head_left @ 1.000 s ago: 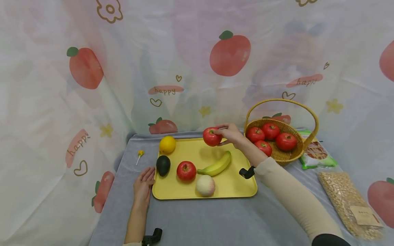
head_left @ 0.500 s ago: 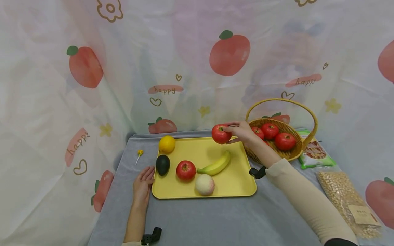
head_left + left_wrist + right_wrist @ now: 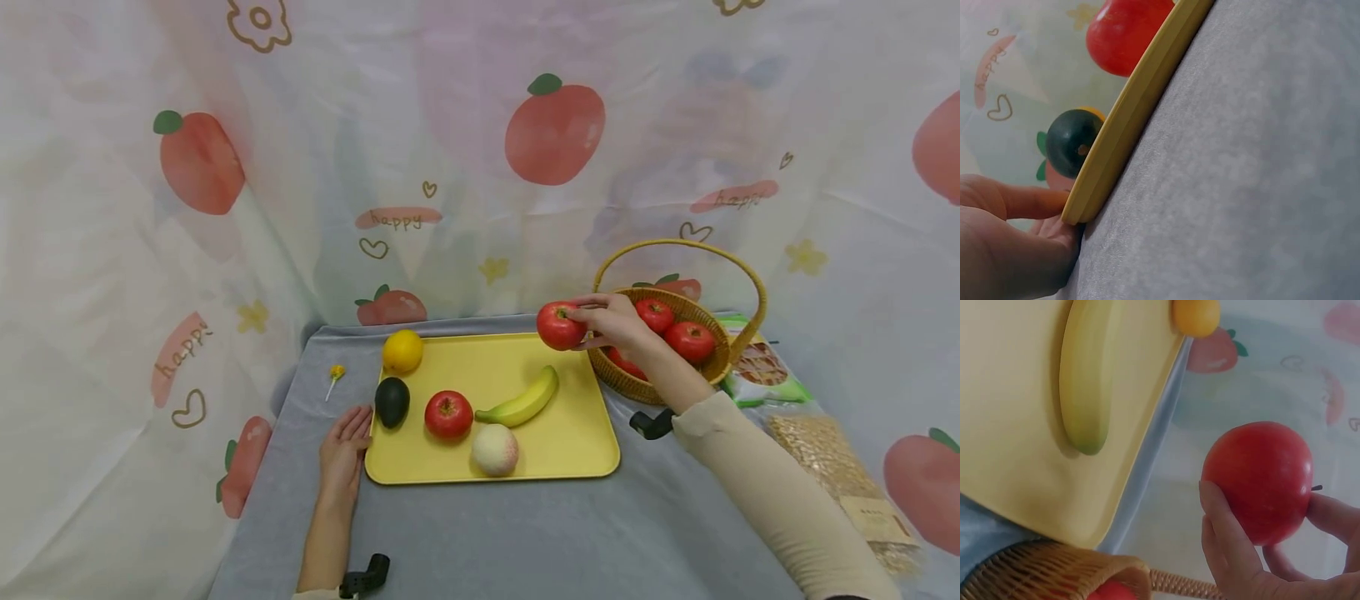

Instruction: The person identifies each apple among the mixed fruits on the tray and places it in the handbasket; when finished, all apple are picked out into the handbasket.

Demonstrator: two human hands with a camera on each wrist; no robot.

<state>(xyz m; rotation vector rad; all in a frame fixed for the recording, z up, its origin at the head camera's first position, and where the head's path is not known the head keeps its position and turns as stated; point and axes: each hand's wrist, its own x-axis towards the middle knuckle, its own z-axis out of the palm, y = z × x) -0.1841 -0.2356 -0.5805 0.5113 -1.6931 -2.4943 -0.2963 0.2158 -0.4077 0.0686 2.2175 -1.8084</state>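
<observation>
My right hand [image 3: 617, 323] grips a red apple [image 3: 557, 327] in the air over the tray's far right corner, beside the wicker basket. In the right wrist view, fingers and thumb hold the apple [image 3: 1257, 478] from opposite sides, its stem showing. My left hand [image 3: 343, 454] rests with fairly straight fingers along the left edge of the yellow tray [image 3: 577, 450]. The left wrist view shows a finger or thumb touching the tray rim [image 3: 1107, 159]. On the tray lie a lemon [image 3: 402, 351], an avocado [image 3: 392, 402], another red apple [image 3: 448, 415], a banana [image 3: 525, 402] and a peach [image 3: 495, 450].
The handled wicker basket [image 3: 626, 385] at the tray's right holds several red apples, partly hidden by my right arm. Behind it lies a green-and-white packet [image 3: 765, 375]. A bag of pale grains [image 3: 825, 458] lies further right. A yellow lollipop [image 3: 337, 372] lies left of the tray.
My right hand has carried the red apple rightward across the tray's far side to beside the basket. My left hand stays at the tray's edge.
</observation>
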